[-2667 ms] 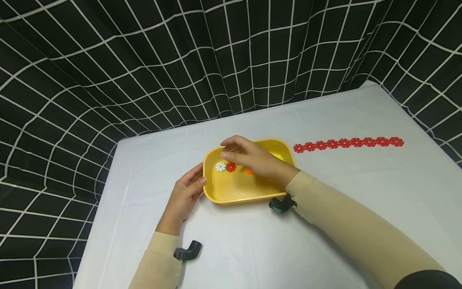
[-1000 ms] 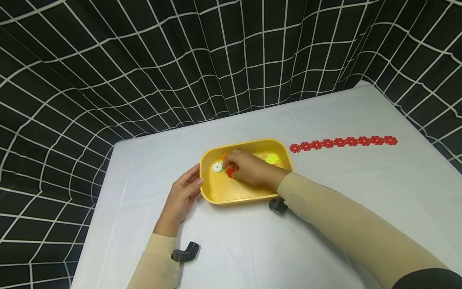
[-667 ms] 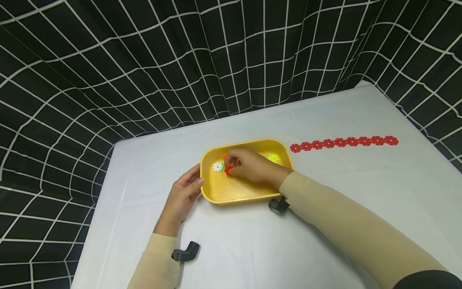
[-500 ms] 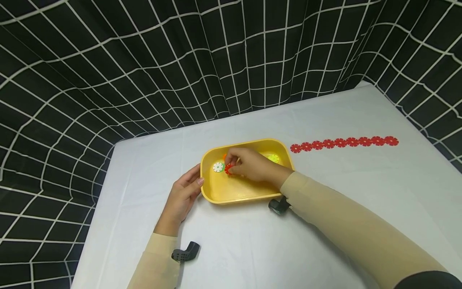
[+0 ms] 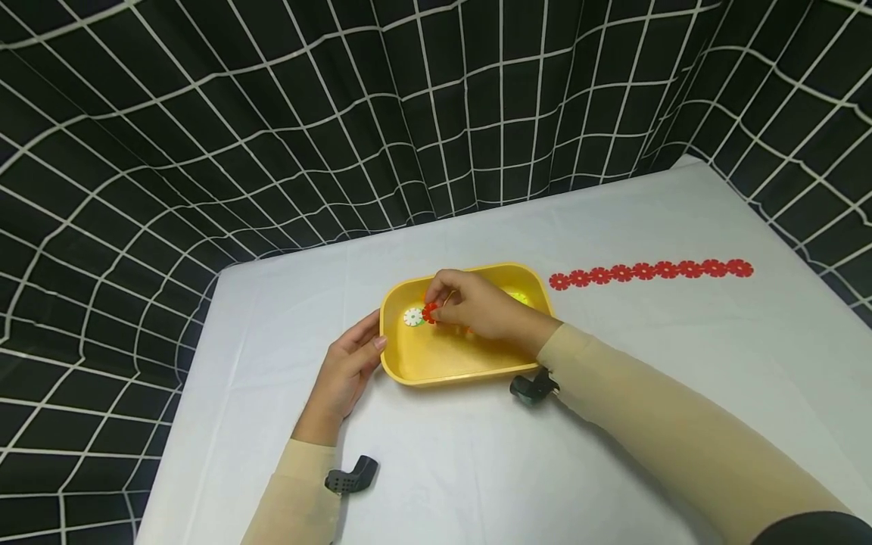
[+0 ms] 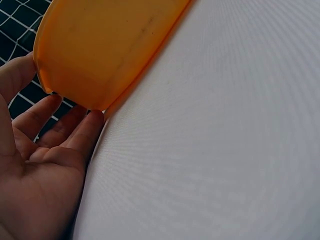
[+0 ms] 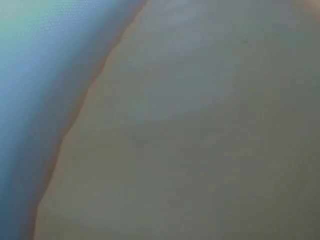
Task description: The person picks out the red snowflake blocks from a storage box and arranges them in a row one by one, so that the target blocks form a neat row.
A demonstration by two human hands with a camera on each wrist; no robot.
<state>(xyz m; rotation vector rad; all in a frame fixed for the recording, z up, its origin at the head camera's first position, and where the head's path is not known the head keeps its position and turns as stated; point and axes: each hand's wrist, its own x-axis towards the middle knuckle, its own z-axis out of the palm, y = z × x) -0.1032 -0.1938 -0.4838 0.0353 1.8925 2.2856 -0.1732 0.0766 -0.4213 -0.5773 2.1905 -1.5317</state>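
Observation:
A yellow plastic tray sits on the white-covered table. Its left end is held by my left hand; in the left wrist view, the thumb and fingers of my left hand touch the tray's outer wall. Over the tray, my right hand pinches a red notched plastic disc, a snowflake-type linking piece, between thumb and fingers. Next to it in the tray lies a white disc with a green one partly under it. A yellow-green disc shows behind my right wrist. Orange pieces are mostly hidden.
A chain of several red discs lies on the table right of the tray. Dark curtains with white grid lines stand along the table's back and sides. The right wrist view shows only blurred sleeve and white cloth.
My right hand has dipped into the tray, closed its fingertips on the red disc and raised it slightly. My left hand stays at the tray's left end.

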